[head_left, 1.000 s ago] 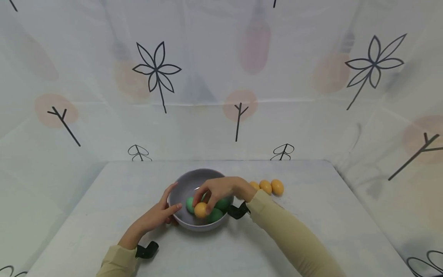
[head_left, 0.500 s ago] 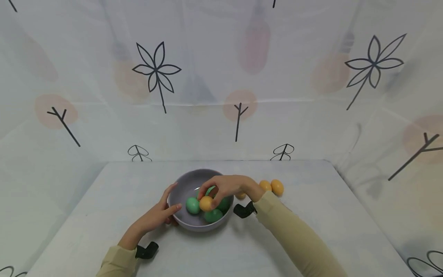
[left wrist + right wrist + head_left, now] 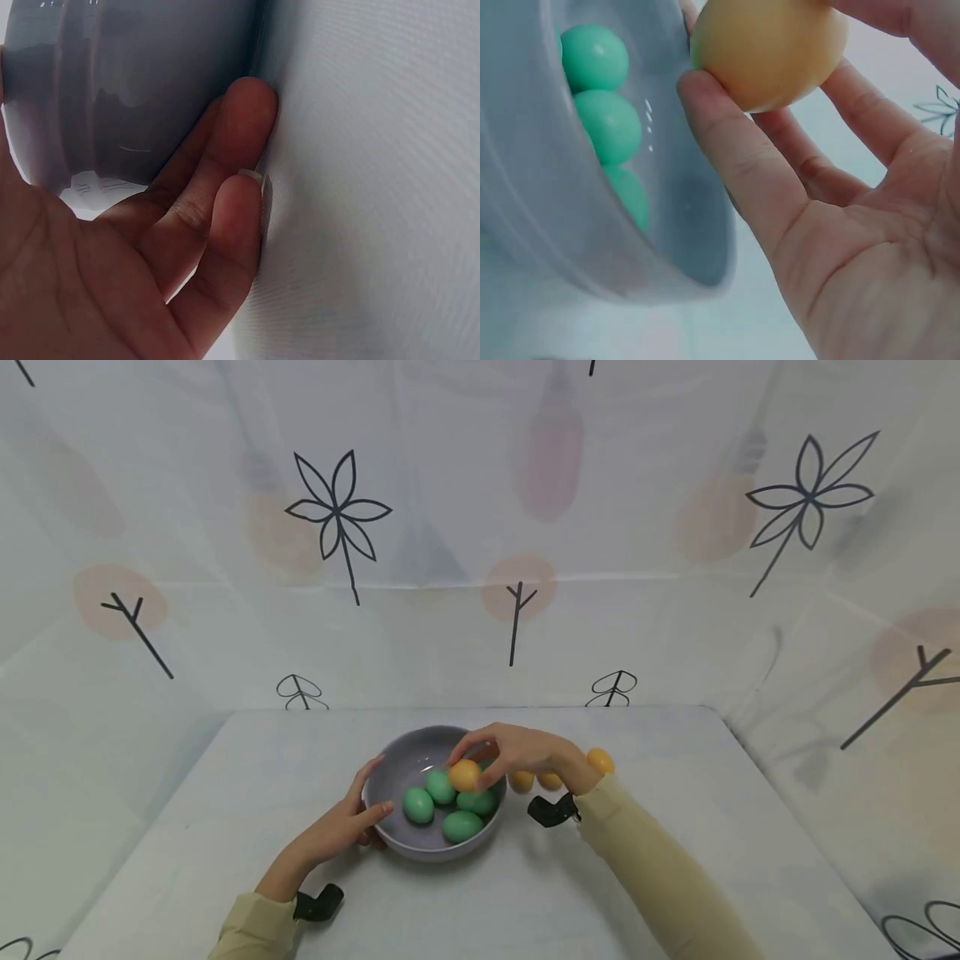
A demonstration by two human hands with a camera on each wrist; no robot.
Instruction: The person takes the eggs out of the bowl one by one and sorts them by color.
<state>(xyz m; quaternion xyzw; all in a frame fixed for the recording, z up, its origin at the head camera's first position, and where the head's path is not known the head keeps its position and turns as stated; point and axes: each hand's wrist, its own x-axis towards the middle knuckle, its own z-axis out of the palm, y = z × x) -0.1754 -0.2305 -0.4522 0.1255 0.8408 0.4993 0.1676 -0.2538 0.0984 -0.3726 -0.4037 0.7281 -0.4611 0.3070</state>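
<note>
A grey bowl [image 3: 406,753] stands on the table with several green eggs [image 3: 418,806] inside. My left hand [image 3: 347,817] holds the bowl at its left side, thumb over the rim and the other fingers low against the outer wall, as the left wrist view shows. Above the right part of the bowl, my right hand [image 3: 517,752] pinches a yellow egg [image 3: 465,775] between thumb and fingertips. In the right wrist view this yellow egg [image 3: 769,52] is held up beside the rim, with green eggs [image 3: 607,126] in the bowl past it.
To the right of the bowl, yellow eggs [image 3: 521,782] lie on the white table [image 3: 465,910], partly behind the right hand and wrist. Another yellow egg [image 3: 601,761] shows beyond the right forearm. A patterned cloth [image 3: 442,643] hangs behind the table.
My right hand has lifted the yellow egg from low in the bowl, moving away and rightward, which uncovers the green eggs. The left hand has stayed on the bowl.
</note>
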